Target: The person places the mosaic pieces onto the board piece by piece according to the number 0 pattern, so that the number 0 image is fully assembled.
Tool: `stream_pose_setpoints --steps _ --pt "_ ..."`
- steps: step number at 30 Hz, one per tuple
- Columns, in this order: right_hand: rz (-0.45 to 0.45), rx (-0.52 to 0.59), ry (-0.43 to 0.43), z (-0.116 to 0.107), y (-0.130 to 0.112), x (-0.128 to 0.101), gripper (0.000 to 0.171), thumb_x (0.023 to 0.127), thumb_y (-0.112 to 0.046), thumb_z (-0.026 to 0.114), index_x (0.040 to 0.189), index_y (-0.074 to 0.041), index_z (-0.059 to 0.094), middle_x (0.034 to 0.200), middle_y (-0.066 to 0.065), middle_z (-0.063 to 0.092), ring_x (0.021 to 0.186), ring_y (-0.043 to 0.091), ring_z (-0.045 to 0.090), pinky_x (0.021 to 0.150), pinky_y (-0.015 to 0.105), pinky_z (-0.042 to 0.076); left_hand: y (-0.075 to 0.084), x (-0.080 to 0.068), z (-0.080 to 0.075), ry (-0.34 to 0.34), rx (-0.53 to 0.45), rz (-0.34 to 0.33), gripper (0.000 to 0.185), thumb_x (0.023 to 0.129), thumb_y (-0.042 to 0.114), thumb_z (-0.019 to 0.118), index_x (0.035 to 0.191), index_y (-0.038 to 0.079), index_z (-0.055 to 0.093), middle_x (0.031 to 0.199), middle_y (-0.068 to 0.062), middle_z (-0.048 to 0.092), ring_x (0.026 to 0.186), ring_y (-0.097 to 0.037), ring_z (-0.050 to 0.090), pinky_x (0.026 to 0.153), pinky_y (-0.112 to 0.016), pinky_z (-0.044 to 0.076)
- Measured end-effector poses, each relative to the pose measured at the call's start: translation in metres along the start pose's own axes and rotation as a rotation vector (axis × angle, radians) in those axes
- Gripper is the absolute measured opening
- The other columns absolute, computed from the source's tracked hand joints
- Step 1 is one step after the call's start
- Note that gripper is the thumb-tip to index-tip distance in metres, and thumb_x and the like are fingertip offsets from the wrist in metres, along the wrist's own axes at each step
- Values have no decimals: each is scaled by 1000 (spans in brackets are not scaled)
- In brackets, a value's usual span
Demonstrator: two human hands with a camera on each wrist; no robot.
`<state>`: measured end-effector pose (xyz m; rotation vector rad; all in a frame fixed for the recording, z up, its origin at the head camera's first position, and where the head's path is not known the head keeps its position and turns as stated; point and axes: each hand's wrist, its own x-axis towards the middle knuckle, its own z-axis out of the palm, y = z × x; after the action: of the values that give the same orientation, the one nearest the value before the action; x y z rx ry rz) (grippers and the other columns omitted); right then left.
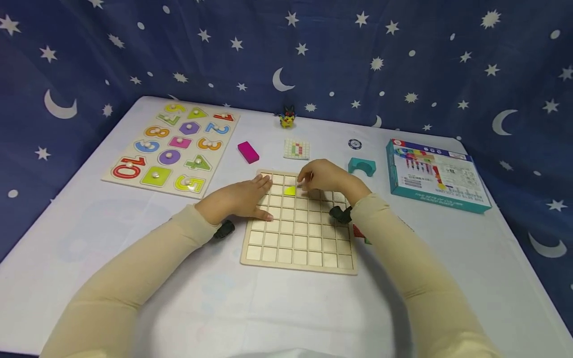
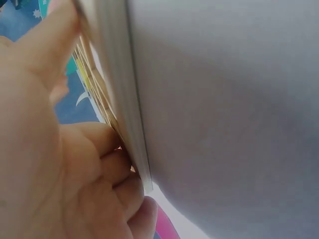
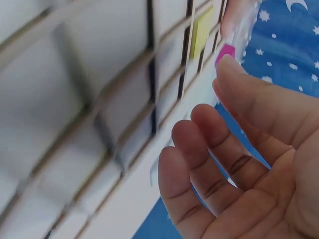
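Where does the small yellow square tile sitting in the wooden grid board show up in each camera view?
Head: the small yellow square tile lies in a cell near the far edge of the wooden grid board, between the left hand and the right hand.
Left wrist: a faint yellow patch among the cells may be it; I cannot tell.
Right wrist: top centre, beyond the fingertips.
Shared landmark: the board's grid cells.

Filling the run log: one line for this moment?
left hand rests on grid board | right hand empty, over board beside yellow tile
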<state>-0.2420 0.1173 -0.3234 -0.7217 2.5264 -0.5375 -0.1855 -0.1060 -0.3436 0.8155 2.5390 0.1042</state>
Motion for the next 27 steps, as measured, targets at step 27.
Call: stream_pose_setpoints --steps 27 --pt "284 53 0 -13 91 -96 31 81 -11 69 111 -4 65 102 13 62 93 27 51 87 42 48 3 -2 4 31 -70 41 91 88 47 55 144 -7 9 153 -22 3 141 -36 2 115 -44 11"
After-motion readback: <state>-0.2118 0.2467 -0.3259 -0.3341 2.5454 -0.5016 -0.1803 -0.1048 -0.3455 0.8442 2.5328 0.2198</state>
